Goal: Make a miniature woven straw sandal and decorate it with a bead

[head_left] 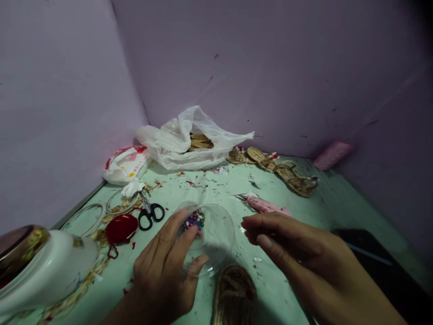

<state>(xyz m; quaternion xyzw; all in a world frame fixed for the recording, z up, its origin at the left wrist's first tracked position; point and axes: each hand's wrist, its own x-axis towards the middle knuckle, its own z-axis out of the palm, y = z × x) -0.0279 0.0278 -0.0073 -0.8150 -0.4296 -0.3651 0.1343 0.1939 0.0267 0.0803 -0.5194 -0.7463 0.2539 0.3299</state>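
Clock taken from the clear plastic container [223, 234], centre of bench [311, 207], 12 toward back wall [257, 63]. Multicoloured beads [196, 220] gathered inside, at 10 to 11. Container judged light, thin-walled, smooth, easily tipped; best held low by the rim on opposite sides. Beads likely hard, slick, prone to rolling; best pinched singly.

Left hand [165, 266] at 8, fingers spread over the rim, index finger by the beads; whether the container is firmly gripped cannot be told. Right hand [307, 255] at 3, apart from it, fingers loosely curled, thumb near; no held item visible, a pinched bead can't be ruled out.

Woven straw slipper [235, 293] at 5, just beside the container. Pink-handled tool [265, 204] at 2. Black-handled scissors [151, 215] at 10, red yarn bundle [121, 229] at 9. Farther out: white plastic bag [169, 135] with straw strips [201, 141] at 12, finished-looking straw slippers [294, 178] at 1 to 2.
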